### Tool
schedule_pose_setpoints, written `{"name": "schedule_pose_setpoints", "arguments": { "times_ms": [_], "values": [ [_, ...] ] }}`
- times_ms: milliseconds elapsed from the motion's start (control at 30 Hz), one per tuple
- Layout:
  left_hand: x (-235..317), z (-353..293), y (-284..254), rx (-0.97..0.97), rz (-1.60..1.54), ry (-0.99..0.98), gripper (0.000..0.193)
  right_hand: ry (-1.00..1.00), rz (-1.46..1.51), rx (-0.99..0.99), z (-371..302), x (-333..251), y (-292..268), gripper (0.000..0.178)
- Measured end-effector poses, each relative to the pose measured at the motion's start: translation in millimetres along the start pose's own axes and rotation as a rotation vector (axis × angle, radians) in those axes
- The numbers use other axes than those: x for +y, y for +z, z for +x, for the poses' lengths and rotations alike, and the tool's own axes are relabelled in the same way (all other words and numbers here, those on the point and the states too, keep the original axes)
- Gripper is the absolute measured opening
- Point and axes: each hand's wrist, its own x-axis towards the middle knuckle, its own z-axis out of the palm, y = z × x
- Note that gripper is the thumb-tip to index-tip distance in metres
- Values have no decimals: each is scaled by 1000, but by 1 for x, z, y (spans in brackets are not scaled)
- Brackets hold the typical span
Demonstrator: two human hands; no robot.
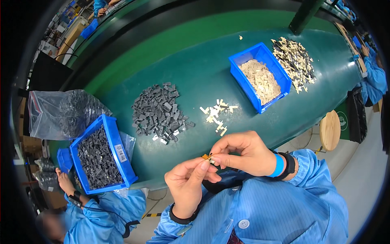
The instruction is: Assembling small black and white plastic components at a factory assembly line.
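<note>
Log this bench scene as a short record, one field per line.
left hand: pinches a small tan part at its fingers
right hand: pinches the same part from the other side
near bin: blue, holds dark grey parts, at the left table edge
grey pile: loose on the green table
tan pieces: scattered just beyond the hands
far bin: blue, holds tan parts
mixed pile: right of the far bin
bag: clear plastic, far left
stool: round, wooden, at right
</note>
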Motion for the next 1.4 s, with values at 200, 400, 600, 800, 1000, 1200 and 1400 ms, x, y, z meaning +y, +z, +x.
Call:
{"name": "schedule_pose_setpoints", "arguments": {
  "times_ms": [200,400,600,800,1000,1200,1400],
  "values": [
    [0,1,-3,-70,91,113,14,-111,-293,-61,2,-5,-6,11],
    [-4,3,-9,12,219,283,13,68,30,-39,4,-8,-2,11],
    [-5,4,-3,92,155,323,12,101,162,-91,3,-1,3,15],
    [-5,2,-2,46,199,345,13,113,157,-54,2,-1,4,16],
    [-14,7,0,-10,-100,178,12,77,191,-13,-1,-4,3,11],
    [-1,7,-8,104,-33,335,10,-611,-917,396,6,-49,-57,8],
    [12,2,-6,143,640,649,10,-593,-1518,555,13,-60,-123,4]
  ]
}}
